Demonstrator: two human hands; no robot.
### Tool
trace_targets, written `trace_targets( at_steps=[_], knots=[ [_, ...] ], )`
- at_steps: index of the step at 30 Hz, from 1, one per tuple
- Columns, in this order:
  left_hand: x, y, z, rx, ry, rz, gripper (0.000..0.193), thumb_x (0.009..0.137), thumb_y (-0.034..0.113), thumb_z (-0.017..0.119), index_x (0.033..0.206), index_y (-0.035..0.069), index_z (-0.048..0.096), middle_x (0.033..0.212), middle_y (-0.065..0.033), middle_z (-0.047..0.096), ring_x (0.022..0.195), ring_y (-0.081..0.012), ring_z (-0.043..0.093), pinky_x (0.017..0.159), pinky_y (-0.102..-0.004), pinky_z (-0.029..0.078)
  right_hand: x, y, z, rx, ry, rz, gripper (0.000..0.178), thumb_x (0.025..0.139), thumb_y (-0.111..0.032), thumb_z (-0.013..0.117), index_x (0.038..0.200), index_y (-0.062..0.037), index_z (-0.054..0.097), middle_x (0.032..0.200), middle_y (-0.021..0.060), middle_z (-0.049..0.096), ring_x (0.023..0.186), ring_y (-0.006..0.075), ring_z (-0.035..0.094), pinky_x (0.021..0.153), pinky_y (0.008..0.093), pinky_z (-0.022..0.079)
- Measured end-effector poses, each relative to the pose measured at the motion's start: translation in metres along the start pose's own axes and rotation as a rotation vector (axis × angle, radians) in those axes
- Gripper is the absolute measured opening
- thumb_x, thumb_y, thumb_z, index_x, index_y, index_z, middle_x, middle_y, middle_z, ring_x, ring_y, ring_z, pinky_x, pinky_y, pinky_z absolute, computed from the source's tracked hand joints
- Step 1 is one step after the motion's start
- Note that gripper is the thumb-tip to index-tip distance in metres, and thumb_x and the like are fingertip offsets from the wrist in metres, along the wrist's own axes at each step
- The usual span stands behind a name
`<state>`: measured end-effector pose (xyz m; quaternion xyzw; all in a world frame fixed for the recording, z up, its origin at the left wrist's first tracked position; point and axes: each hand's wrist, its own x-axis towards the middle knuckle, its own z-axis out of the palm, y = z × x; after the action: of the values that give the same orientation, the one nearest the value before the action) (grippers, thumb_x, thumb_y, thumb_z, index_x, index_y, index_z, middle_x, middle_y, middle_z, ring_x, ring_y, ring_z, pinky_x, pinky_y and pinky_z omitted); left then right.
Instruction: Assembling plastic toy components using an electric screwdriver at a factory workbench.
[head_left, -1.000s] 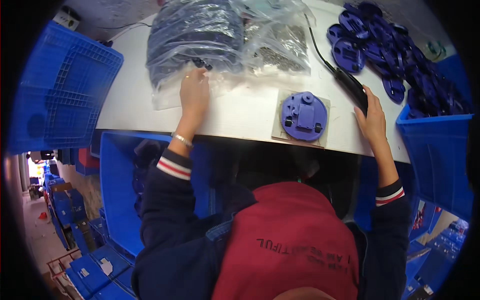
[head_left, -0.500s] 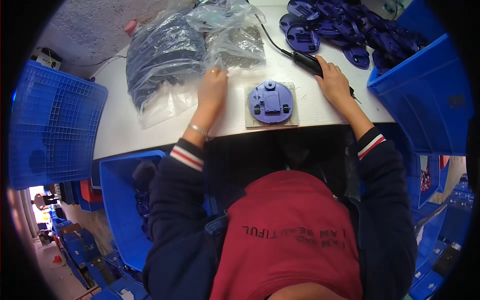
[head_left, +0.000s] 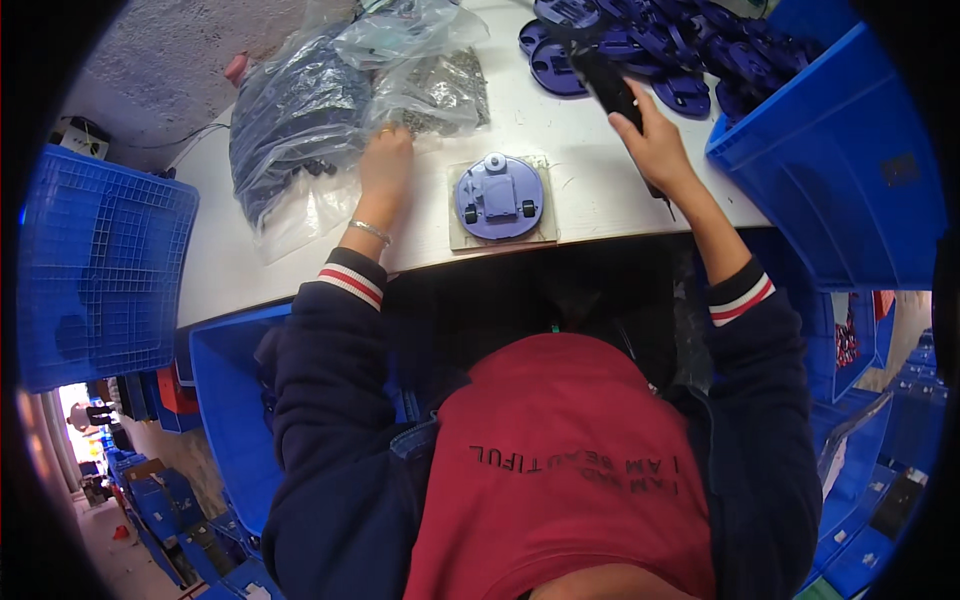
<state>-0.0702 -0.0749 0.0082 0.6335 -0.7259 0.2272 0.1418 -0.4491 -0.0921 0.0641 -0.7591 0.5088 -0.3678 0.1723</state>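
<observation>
Plastic dominates the white table: one round blue-violet disc with a raised block moulded on top, a pale knob at its far edge and two small dark wheels near its front lies flat on a square beige pad, close to the table's near edge and between the two hands. The left hand rests at the mouth of a clear, crinkled bag of small dark metal parts, fingers curled down onto the film; whether it pinches anything cannot be told. Two more soft bags lie beside it, one large and filled with glossy dark pieces, one lighter and rumpled on top, making three bags in all. A thin metal bracelet circles the left wrist above a navy cuff with red and white stripes. The right hand is closed around a black, smooth-bodied tool, which points away toward a loose heap of blue discs like the one on the pad, too tangled to count. Two rigid blue crates flank the table: a latticed one on the left and a solid-walled one on the right.
</observation>
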Motion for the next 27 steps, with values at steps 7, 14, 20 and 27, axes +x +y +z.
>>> trace_targets(
  at_steps=[7,14,20,27],
  knots=[
    [-0.008,0.011,-0.027,-0.371,0.089,-0.221,0.011,0.092,0.015,0.054,0.090,0.004,0.057,0.087,-0.0133,0.062,0.075,-0.0279,0.064,0.062,-0.0360,0.050,-0.024,-0.040,-0.040,0.819,0.023,0.243,0.048,0.097,-0.038,0.047,0.130,-0.0028,0.046,0.096,0.0114,0.063,0.077,0.0153,0.061,0.068,0.0260,0.049],
    [-0.063,0.097,-0.114,-2.430,-0.310,-0.750,0.018,0.100,0.022,0.047,0.093,0.005,0.051,0.081,-0.0020,0.048,0.071,-0.0124,0.047,0.063,-0.0230,0.042,-0.022,-0.077,-0.029,1.515,-0.066,0.251,0.063,0.095,-0.059,0.037,0.112,-0.0002,0.053,0.079,0.0084,0.059,0.069,0.0125,0.058,0.062,0.0244,0.047],
    [-0.076,0.129,-0.139,-2.892,-0.563,-0.716,0.018,0.101,0.023,0.044,0.098,0.005,0.049,0.083,-0.0010,0.043,0.072,-0.0111,0.043,0.062,-0.0228,0.040,-0.017,-0.148,-0.006,1.952,0.011,-0.231,0.065,0.094,-0.062,0.033,0.132,-0.0099,0.040,0.072,0.0068,0.054,0.058,0.0183,0.056,0.056,0.0289,0.047],
    [-0.077,0.134,-0.146,-2.947,-0.644,-0.700,0.020,0.102,0.023,0.041,0.098,0.006,0.049,0.082,-0.0011,0.043,0.070,-0.0112,0.043,0.061,-0.0231,0.039,-0.031,-0.190,-0.001,1.868,0.276,-0.247,0.073,0.093,-0.067,0.028,0.141,-0.0118,0.027,0.070,0.0069,0.053,0.054,0.0177,0.054,0.053,0.0295,0.047]
  ],
)
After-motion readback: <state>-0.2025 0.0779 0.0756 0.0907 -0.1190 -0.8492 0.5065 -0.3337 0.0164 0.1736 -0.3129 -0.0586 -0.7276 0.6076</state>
